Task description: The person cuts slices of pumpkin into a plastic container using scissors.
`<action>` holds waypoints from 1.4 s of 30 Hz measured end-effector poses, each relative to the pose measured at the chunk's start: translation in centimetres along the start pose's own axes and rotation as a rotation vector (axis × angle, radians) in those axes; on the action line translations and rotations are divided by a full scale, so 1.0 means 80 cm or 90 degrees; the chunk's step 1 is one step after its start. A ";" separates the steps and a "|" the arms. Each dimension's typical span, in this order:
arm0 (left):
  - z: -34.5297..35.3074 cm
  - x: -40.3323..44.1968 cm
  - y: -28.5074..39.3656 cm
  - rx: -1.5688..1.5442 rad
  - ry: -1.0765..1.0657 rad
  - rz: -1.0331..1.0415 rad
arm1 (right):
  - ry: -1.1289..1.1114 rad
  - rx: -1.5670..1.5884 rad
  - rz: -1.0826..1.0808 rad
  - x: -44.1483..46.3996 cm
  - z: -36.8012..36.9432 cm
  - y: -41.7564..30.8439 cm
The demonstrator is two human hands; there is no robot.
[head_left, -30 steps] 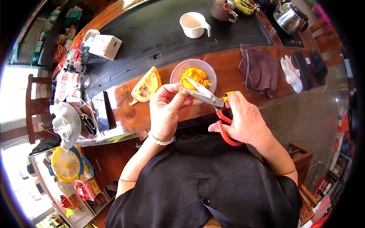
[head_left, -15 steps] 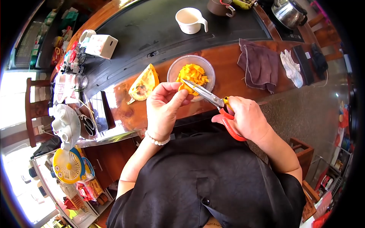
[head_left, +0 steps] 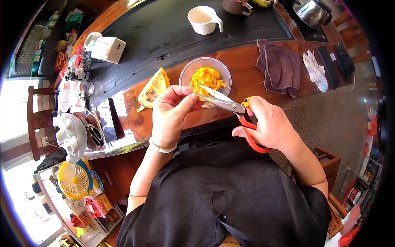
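Note:
My left hand pinches a small piece of pumpkin between thumb and fingers, above the near rim of a clear bowl. In my right hand is a pair of scissors with red handles, its blades parted and pointing left at the piece. Orange pumpkin chunks are heaped in the bowl. Left of it, on the wooden table edge, lies a larger cut wedge of pumpkin with its hollow side showing.
A white measuring cup and a brown mug stand on the dark tabletop. To the right are a brown cloth, white gloves and a kettle. A tissue box sits at the left.
The scissor blades have opened wider. My left hand has shifted slightly left with the pumpkin piece, and less of the piece shows now.

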State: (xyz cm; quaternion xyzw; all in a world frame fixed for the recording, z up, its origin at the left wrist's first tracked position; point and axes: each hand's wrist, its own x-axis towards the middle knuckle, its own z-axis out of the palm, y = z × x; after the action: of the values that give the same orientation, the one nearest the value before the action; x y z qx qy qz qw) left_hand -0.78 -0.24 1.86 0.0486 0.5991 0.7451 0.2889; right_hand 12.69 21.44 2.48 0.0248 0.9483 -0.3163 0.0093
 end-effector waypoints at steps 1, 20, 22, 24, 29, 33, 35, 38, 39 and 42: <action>0.000 0.000 0.001 0.007 -0.002 0.002 | -0.006 0.004 0.006 0.000 0.000 0.000; 0.003 0.001 0.001 0.055 -0.015 0.003 | -0.037 0.009 0.022 -0.001 -0.001 -0.002; 0.007 -0.002 0.003 0.058 -0.034 0.018 | 0.033 0.026 -0.024 0.000 0.003 -0.001; 0.005 -0.001 0.000 0.057 -0.042 0.031 | 0.006 0.013 0.001 0.002 -0.001 -0.003; 0.007 0.000 0.002 0.065 -0.033 0.035 | -0.068 0.030 0.048 0.005 -0.003 -0.005; 0.006 0.000 -0.001 0.061 0.006 0.065 | -0.065 0.092 0.093 0.001 -0.001 -0.002; 0.006 -0.002 -0.001 0.046 0.010 0.079 | -0.083 0.144 0.123 0.001 -0.002 0.000; 0.008 -0.003 -0.004 0.041 0.034 0.090 | -0.223 0.319 0.158 0.002 -0.009 -0.001; 0.006 -0.002 -0.010 0.049 0.017 0.161 | -0.223 0.319 0.159 0.002 -0.008 0.000; 0.007 0.000 -0.019 0.099 0.006 0.284 | -0.276 0.372 0.145 0.002 -0.002 0.002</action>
State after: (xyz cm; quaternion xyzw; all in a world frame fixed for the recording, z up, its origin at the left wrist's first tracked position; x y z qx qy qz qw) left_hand 0.00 0.39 0.63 0.1984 0.6305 0.7423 0.1098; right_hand 12.51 21.70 2.52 0.0645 0.7852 -0.5683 0.2372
